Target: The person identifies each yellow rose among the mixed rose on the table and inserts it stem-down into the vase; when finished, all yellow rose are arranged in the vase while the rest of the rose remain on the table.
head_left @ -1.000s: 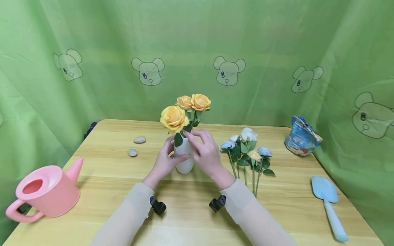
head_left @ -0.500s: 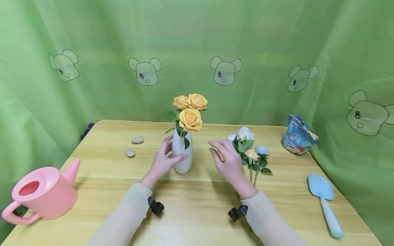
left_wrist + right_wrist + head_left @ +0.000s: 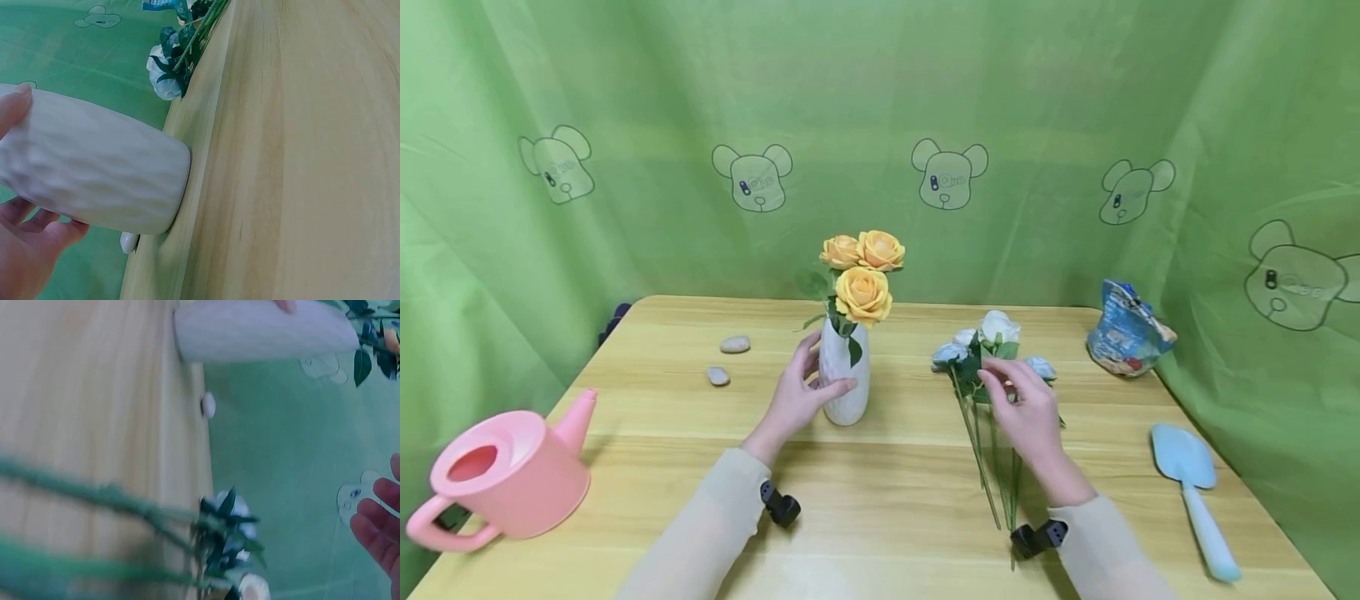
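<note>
Right hand [image 3: 1028,408] moved from vase [image 3: 846,379] to white roses [image 3: 992,342]; left hand [image 3: 797,392] unchanged.

Bare table [image 3: 917,433] lies open between vase [image 3: 845,383] and flower bunch [image 3: 992,367].

Left hand [image 3: 801,392] curled (thumb forward); right hand [image 3: 1026,404] lowered, fingers bent.

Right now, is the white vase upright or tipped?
Upright. The white vase stands on its base on the wooden table, yellow roses rising from its neck, the left hand gripping its side.
</note>
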### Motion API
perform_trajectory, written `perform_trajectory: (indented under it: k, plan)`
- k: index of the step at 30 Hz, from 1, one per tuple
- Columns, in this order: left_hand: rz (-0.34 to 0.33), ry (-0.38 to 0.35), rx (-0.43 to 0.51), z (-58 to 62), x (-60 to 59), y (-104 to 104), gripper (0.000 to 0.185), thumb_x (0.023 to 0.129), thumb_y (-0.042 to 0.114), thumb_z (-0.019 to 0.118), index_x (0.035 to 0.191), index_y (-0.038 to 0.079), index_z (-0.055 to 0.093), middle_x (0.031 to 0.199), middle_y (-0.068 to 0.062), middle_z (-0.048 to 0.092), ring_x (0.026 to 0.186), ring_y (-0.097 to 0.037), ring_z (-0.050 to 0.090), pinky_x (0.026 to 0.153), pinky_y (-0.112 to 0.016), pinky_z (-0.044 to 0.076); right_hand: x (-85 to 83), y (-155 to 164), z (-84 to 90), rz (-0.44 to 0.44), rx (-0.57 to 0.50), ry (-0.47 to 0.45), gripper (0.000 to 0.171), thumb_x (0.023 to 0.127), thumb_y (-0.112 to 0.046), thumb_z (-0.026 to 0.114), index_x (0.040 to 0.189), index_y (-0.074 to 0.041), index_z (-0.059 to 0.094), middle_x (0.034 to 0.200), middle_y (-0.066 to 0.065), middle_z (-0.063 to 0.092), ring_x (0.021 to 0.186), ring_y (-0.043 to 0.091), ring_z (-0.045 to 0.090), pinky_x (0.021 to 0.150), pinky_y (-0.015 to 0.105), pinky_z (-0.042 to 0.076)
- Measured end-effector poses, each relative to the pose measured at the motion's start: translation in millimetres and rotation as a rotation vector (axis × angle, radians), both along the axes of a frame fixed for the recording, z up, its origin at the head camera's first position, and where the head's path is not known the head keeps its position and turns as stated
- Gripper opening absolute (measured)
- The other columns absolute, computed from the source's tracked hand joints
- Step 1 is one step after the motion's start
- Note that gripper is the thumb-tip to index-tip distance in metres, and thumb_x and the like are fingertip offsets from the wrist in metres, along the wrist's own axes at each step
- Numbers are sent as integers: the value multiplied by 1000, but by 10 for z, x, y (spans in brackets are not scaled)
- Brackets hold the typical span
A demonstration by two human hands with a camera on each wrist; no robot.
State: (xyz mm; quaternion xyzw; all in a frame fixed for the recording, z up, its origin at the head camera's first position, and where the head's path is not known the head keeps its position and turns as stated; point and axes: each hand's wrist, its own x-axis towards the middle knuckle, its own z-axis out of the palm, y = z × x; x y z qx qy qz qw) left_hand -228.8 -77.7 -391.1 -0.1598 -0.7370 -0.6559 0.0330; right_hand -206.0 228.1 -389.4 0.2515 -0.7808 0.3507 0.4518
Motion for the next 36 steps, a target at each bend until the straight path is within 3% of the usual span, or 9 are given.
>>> perform_trajectory:
  k: [11, 17, 23, 26, 30, 36]
  plan:
    - [1, -7, 3, -16, -10, 14, 80, 78, 10, 75, 144, 11, 29, 137, -20, 43, 123, -30, 43, 100, -42, 38, 141, 413, -247, -231, -24, -321, 22, 79, 1, 71, 102, -1, 68, 83, 7, 65, 71, 1, 53, 59, 5, 42]
    - [13, -11, -4, -6, -3, 11, 81, 77, 10, 76, 144, 11, 29, 135, -21, 44, 122, -32, 44, 100, -42, 38, 180, 529, -314, -318, -34, -476, 22, 82, -5, 70, 104, -3, 68, 85, 6, 66, 71, 5, 54, 60, 8, 43]
    - [17, -32, -3, -8, -4, -5, 82, 77, 11, 77, 144, 13, 30, 135, -20, 45, 123, -31, 44, 100, -42, 38, 185, 574, -339, -262, -85, -721, 30, 85, -7, 66, 113, 2, 61, 86, 14, 64, 67, 20, 59, 55, 22, 51]
    - [15, -38, 0, -11, -3, -10, 82, 77, 12, 77, 144, 13, 30, 135, -20, 45, 123, -31, 43, 100, -42, 38, 163, 594, -346, -211, -166, -879, 37, 87, -8, 64, 120, 5, 55, 93, 21, 62, 65, 27, 61, 53, 31, 54]
    - [18, -34, -4, -16, -3, -14, 81, 77, 12, 77, 143, 12, 31, 135, -20, 45, 123, -31, 43, 100, -42, 38, 123, 602, -361, -140, -288, -1050, 45, 88, -8, 62, 127, 9, 46, 101, 28, 60, 70, 28, 63, 58, 37, 56]
    - [23, -24, -4, -28, -13, -8, 81, 76, 12, 77, 143, 11, 32, 135, -20, 45, 123, -31, 44, 100, -42, 38, 82, 579, -378, -96, -314, -1138, 47, 87, 0, 60, 128, 12, 41, 99, 28, 60, 70, 25, 62, 57, 39, 56]
